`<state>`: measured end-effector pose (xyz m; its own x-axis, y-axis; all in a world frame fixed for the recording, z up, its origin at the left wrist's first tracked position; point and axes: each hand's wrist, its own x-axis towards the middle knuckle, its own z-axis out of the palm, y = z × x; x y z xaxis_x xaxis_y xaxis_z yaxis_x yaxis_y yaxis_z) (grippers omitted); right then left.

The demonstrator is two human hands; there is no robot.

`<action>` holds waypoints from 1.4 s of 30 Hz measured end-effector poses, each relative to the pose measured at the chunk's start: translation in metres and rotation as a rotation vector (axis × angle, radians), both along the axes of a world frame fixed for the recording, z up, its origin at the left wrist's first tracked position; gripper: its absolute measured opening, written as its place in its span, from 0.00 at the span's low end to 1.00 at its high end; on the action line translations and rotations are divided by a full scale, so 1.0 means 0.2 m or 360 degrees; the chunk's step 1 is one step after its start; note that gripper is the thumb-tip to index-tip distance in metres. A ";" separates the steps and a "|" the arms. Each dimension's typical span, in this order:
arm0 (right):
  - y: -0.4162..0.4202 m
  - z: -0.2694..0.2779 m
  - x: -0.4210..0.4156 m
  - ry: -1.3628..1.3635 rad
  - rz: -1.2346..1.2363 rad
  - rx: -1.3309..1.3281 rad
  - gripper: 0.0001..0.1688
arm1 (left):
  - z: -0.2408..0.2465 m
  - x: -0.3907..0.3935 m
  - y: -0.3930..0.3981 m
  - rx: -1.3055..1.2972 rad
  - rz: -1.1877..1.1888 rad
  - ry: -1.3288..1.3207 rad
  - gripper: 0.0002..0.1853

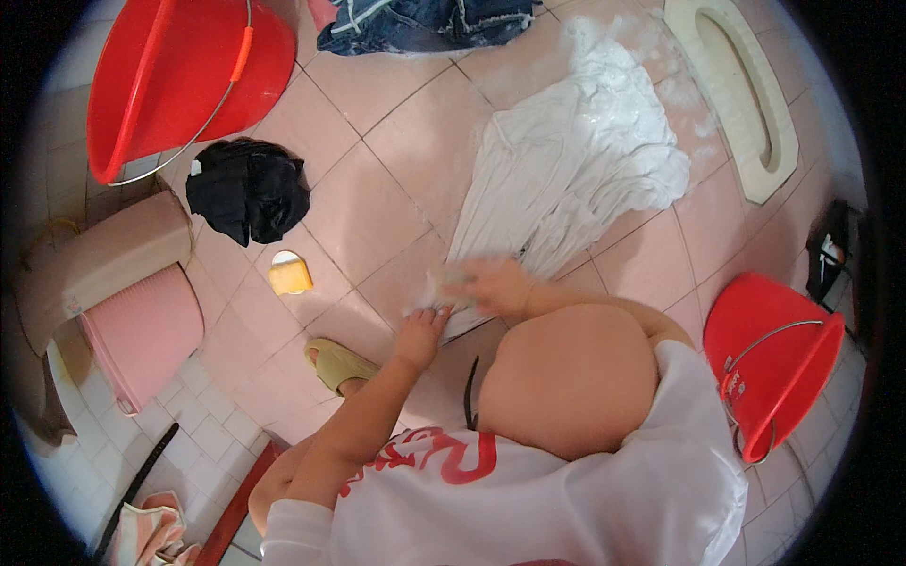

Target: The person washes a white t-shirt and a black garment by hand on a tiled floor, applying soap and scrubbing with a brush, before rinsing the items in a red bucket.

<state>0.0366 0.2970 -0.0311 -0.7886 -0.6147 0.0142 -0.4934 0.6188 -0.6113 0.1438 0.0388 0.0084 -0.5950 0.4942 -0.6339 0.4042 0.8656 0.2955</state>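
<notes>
A wet white garment (538,184) lies spread on the pink tiled floor, with soap foam (616,92) over its far end. My left hand (422,334) holds down its near end, fingertips on the cloth. Just right of it, my right hand (499,286) is blurred by motion. It grips a pale object, apparently a scrub brush (453,281), against the same end of the cloth. To the left, a yellow bar of soap (290,276) rests partly on a small white piece. Beyond the soap is a bunched black garment (248,191).
A large red bucket (205,78) stands at the far left, another red bucket (768,361) at right. Blue denim (425,25) lies at the top. A cream slotted board (743,99) is at upper right. A pink bin (148,336) and my green slipper (340,364) are at left.
</notes>
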 end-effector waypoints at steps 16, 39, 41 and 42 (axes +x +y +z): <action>0.29 0.20 -0.26 0.0081 -0.1104 0.0714 0.41 | 0.03 -0.08 0.13 0.0673 0.1376 0.0405 0.09; 0.04 -0.13 -0.41 0.0065 -0.0326 0.0547 0.26 | -0.12 -0.09 -0.06 0.0287 0.1525 0.0029 0.18; 0.37 0.00 -0.69 0.0127 -0.0804 0.0485 0.29 | -0.07 -0.12 -0.07 0.0318 0.1600 -0.0045 0.18; 0.43 0.01 -0.74 0.0149 -0.0985 0.0532 0.28 | -0.10 -0.15 -0.05 0.0316 0.1588 -0.0076 0.19</action>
<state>-0.1115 0.3834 -0.0284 -0.9992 -0.0372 -0.0121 -0.0316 0.9495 -0.3122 0.1131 0.0284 -0.0112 -0.7695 -0.1148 -0.6283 -0.4914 0.7349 0.4674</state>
